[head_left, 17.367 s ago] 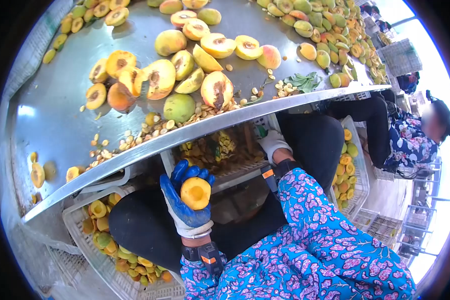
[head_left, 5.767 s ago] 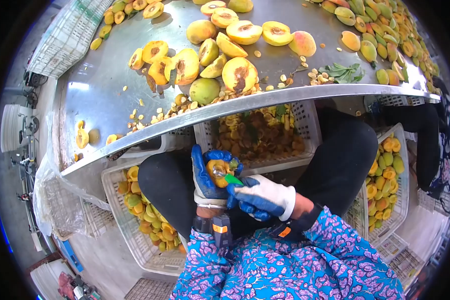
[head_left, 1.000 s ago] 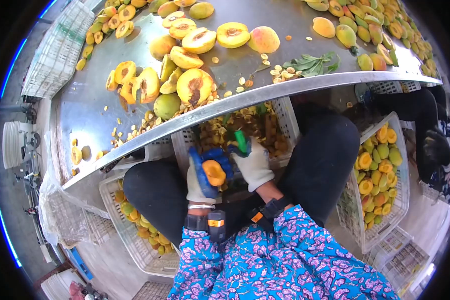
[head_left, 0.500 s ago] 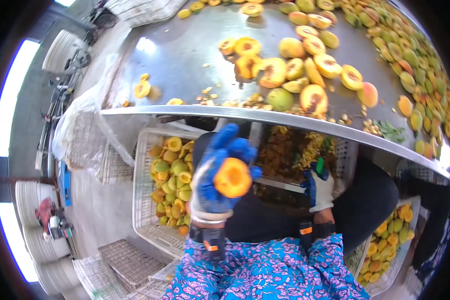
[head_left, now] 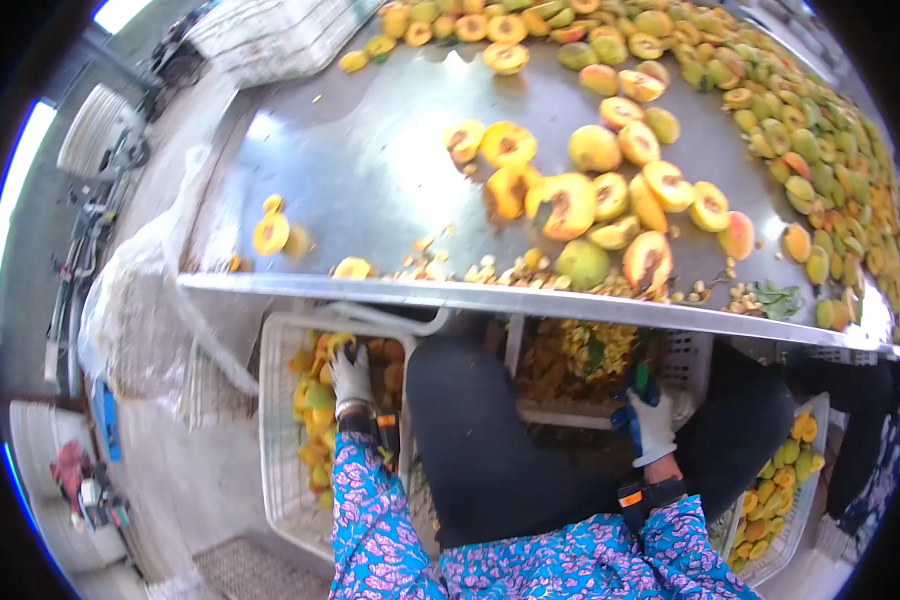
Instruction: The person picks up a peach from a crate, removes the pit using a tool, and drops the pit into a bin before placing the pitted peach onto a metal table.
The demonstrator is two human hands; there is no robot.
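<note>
My left hand (head_left: 350, 382), in a white and blue glove, is down in the white crate (head_left: 273, 440) on the left. Its fingers are curled at a yellow peach half (head_left: 339, 341), with other peach pieces (head_left: 319, 398) around them. The palm side is turned away from view. My right hand (head_left: 652, 421), gloved alike, is closed around a small tool with a green handle (head_left: 641, 377); the tool's working end cannot be made out. This hand stays above my right thigh, beside a crate (head_left: 560, 412) holding yellow scraps and brown pieces.
A metal table (head_left: 370, 130) spans the front, its raised edge (head_left: 450, 287) above my knees. Cut peaches (head_left: 567, 205), pits (head_left: 490, 272) and a large heap of peaches (head_left: 810, 150) lie on it. Another peach crate (head_left: 796, 510) stands at right. Plastic sheeting (head_left: 135, 290) hangs at left.
My left hand has moved left and away from me, from above my lap into the left crate, turning from palm up to palm down. My right hand still holds the green-handled tool.
</note>
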